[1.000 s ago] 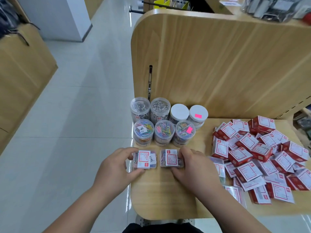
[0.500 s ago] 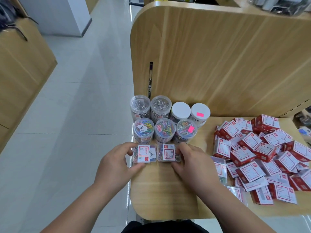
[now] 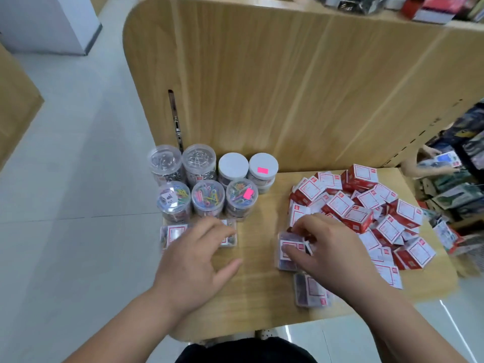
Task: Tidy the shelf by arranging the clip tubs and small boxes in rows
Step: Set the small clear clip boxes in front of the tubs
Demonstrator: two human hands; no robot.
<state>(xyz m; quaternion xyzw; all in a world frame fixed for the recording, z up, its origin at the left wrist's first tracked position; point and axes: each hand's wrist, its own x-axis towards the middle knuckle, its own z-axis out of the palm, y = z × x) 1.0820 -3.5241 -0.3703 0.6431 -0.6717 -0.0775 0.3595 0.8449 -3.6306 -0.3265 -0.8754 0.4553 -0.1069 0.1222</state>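
- Wooden back panel (image 3: 288, 87) is seen upright behind the shelf (image 3: 256, 297); neither has changed.
- Small boxes (image 3: 366, 213), red and white, are heaped loose on the right half of the shelf and not yet put in rows.
- Clip tubs (image 3: 208, 196) are kept at the back left in two rows, four behind and three in front, touching; none has been moved since half a second ago.
- Left hand (image 3: 193, 260) was gripping the left clear box before. It is now spread over the two clear boxes (image 3: 170, 235), which still lie side by side just before the front tub row. Its fingers (image 3: 209, 229) are wide and relaxed, holding nothing. Contact cannot be told because of blur.
- Right hand (image 3: 332, 255) has been taken off that pair and moved right to the near-left edge of the heap.
- A third clear box (image 3: 288, 251) is pinched there between the right thumb and fingers (image 3: 301, 226).
- One more clear box (image 3: 309, 289) lies near the front edge, partly under the right wrist.
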